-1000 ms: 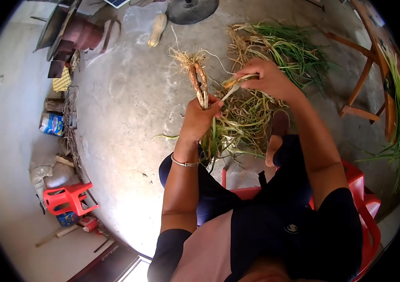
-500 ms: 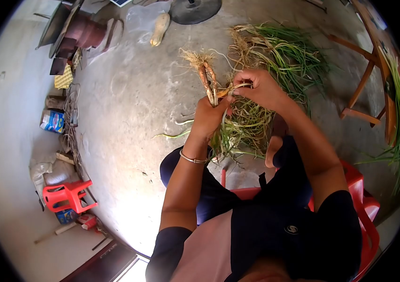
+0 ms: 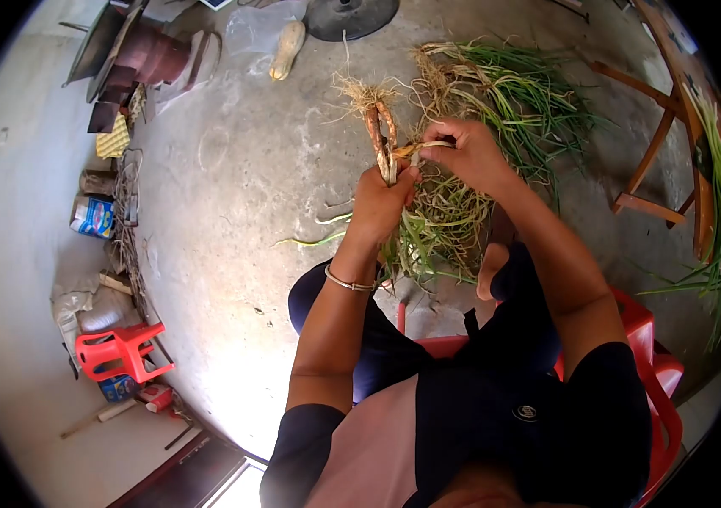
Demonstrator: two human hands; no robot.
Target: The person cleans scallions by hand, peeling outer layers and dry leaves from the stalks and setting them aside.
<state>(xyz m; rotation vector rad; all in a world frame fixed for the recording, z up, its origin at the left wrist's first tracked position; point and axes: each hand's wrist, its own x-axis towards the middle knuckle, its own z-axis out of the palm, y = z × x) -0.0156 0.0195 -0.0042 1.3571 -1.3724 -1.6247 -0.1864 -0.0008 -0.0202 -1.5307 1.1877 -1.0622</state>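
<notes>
My left hand (image 3: 380, 203) is closed around a few spring onions (image 3: 375, 131), held upright with their bushy roots at the top and reddish-brown stems below. Just to the right, my right hand (image 3: 472, 157) pinches a pale, withered leaf (image 3: 438, 145) that stretches across from beside the bunch. Under both hands lies a tangled heap of limp yellowish-green leaves (image 3: 449, 224) on the floor. Beyond my right hand spreads a larger pile of spring onions (image 3: 530, 93), roots toward the left and green tops toward the right.
A pale gourd (image 3: 288, 51) lies near a black round base (image 3: 352, 19) at the far side. To the right stands a wooden stand (image 3: 652, 157) with long green leaves (image 3: 716, 169) hanging from it. A small red chair (image 3: 123, 351) is by the left wall.
Both hands stay close together with the bunch, which has shifted slightly right. My right hand has moved up a little, still pinching the withered leaf.
</notes>
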